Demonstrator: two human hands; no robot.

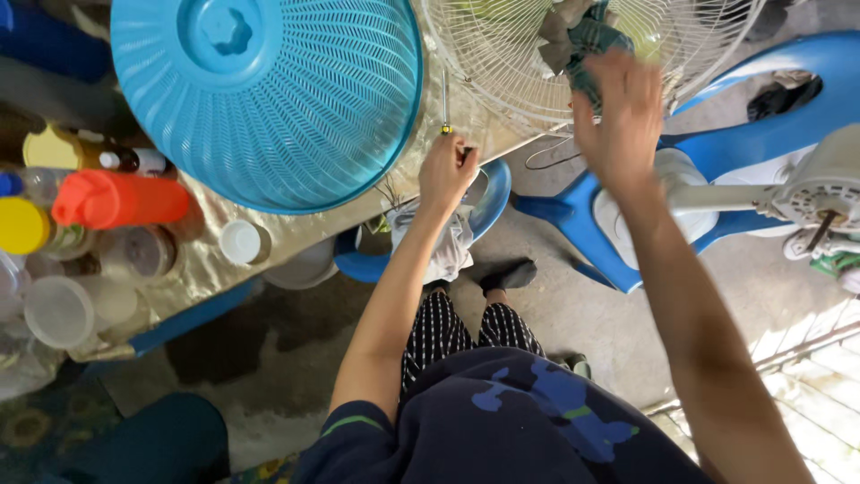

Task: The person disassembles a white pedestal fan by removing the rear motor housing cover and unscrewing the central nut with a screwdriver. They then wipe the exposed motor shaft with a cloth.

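My left hand grips the handle of a screwdriver whose thin shaft points up along the table edge. My right hand presses a dark rag against a cream wire fan guard that leans at the top of the view. The hand is blurred. A white fan motor on its stand lies at the right, over a blue plastic chair.
A big blue mesh food cover sits on a gold-covered table with an orange bottle, yellow lids and clear cups at the left. A white cloth hangs below my left hand. Concrete floor lies beneath; a metal grate runs at lower right.
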